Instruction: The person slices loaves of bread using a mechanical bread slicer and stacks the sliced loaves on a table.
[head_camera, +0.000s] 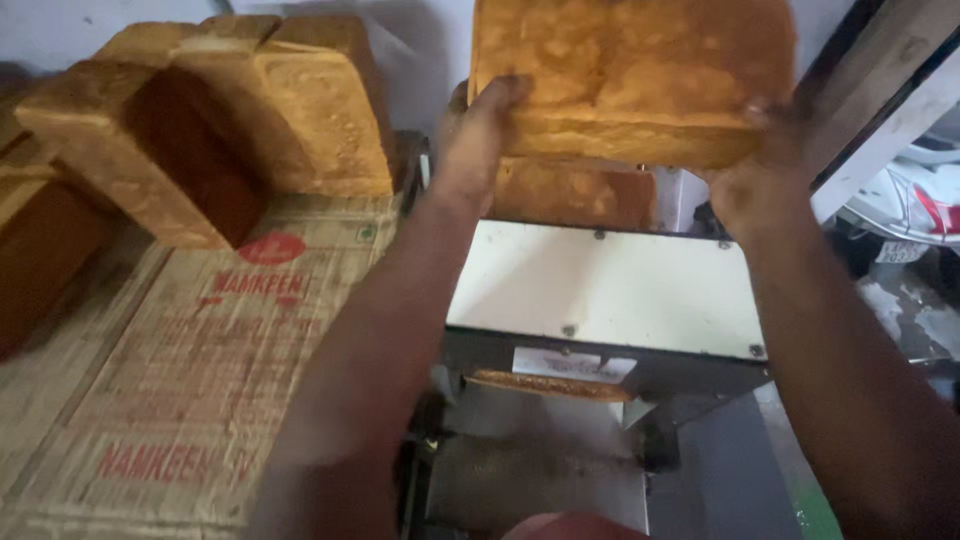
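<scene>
Both my hands hold a large golden-brown bread loaf (630, 75) above a bread slicing machine (600, 290) with a cream top panel. My left hand (475, 135) grips the loaf's left end, fingers curled over its front edge. The loaf's right end is gripped by my right hand (755, 175). Another loaf (570, 192) sits lower, behind the panel, in the machine's feed. A thin edge of bread (545, 384) shows at the slot under the panel.
Several unsliced loaves (230, 120) lie stacked at the left on flattened printed cardboard (190, 380). A wooden frame (890, 90) stands at the right, with a parked scooter (915, 210) beyond it. A metal outfeed tray (530, 470) lies below the machine.
</scene>
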